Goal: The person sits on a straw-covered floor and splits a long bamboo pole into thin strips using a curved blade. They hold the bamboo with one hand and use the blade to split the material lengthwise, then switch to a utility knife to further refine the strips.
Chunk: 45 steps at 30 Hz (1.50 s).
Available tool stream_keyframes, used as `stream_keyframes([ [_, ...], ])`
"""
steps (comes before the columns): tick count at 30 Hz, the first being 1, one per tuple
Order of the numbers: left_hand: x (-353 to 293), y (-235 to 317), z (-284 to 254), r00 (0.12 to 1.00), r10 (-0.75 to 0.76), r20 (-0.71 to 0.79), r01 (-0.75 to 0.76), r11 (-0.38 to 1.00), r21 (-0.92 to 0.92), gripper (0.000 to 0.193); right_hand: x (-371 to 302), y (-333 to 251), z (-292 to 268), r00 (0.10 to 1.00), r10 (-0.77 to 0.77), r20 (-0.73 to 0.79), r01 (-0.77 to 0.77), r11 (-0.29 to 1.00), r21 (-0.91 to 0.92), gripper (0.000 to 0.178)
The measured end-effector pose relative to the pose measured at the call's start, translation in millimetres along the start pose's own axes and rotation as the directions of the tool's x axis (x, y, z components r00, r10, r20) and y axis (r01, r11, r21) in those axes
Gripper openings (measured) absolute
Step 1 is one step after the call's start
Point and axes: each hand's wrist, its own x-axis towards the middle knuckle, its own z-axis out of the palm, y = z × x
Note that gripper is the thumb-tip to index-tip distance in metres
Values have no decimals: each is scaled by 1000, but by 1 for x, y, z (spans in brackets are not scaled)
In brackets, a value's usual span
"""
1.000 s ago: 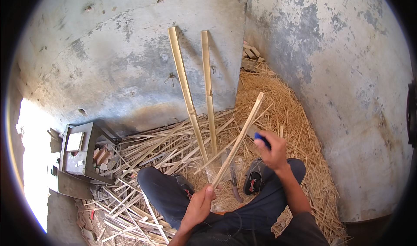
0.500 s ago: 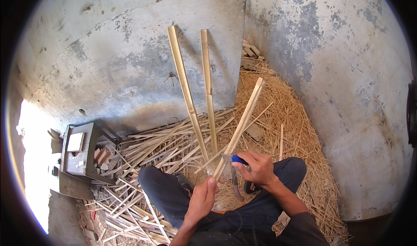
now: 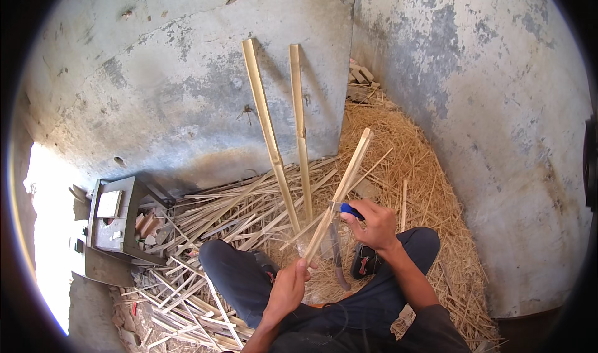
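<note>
We held the straight, pale-yellow bamboo strip [image 3: 352, 165] aslant between our knees [image 3: 217, 254], left hand [image 3: 286, 289] gripping its lower end, right hand [image 3: 375, 225] clasping the blue-handled knife [image 3: 352, 212] at mid-length.

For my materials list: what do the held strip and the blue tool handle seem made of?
Held strip: probably bamboo or wood, apparently unvarnished; pale straw colour, little gloss.
Blue tool handle: perhaps smooth plastic, from its even, strong colour; too small for certainty.

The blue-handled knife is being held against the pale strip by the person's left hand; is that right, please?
Not quite, the hand is wrong: the head view shows the right hand holding the blue-handled knife against the pale strip.
</note>
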Motion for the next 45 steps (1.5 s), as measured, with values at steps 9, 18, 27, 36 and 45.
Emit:
stream_keyframes([
  [9,-6,-5,-6,999,-44,-15,44,999,-17,46,2,3,10,998,-44,52,44,999,-2,28],
  [18,-12,-7,-13,999,-50,-15,51,998,32,47,10,10,13,998,-37,46,37,999,7,28],
  [27,-24,-11,-16,991,-127,45,127,992,-4,47,32,26,10,999,24,-46,-24,1000,4,30],
  [36,-27,-32,-14,997,-60,48,64,992,-106,49,54,37,-7,994,106,7,-105,992,-68,30],
  [45,-68,-51,-38,957,-222,189,244,965,-96,48,73,122,-45,831,460,-314,-514,850,-115,42],
])
